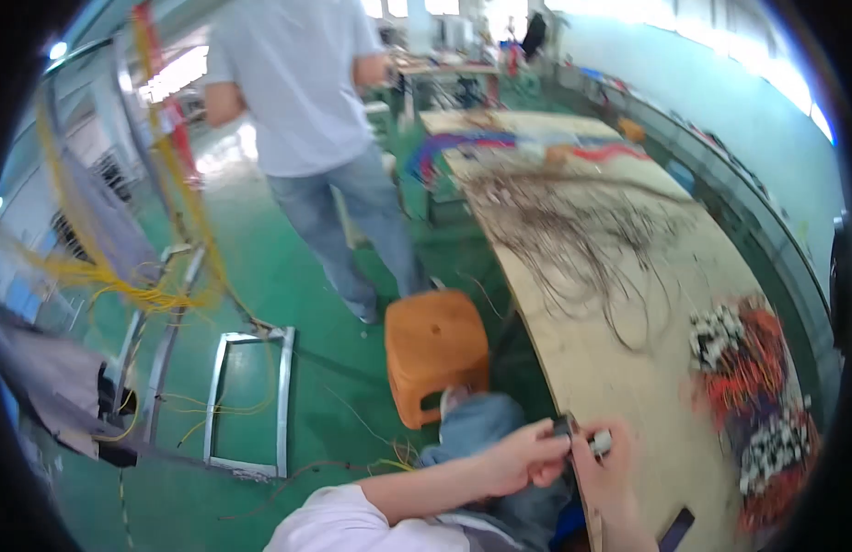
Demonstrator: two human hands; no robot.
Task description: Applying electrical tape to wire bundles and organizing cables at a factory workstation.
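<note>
Over the near left edge of the wooden table, my two hands are close together. My left hand [525, 458] has its fingers closed in a pinch, beside a small dark piece [563, 426] whose kind is too blurred to tell. Closed around a small white piece [602, 443], which looks like a plug connector, is my right hand [610, 474]. The fingers hide much of both pieces, and I cannot tell whether they are joined.
The table [573, 345] bears loose brown wires [573, 221] and bundled red wires with white connectors [771, 451]. A dark flat object [676, 531] lies near my right forearm. An orange stool [435, 345], metal frame [283, 396] and yellow wires [155, 290] are leftward; a person [302, 92] stands beyond.
</note>
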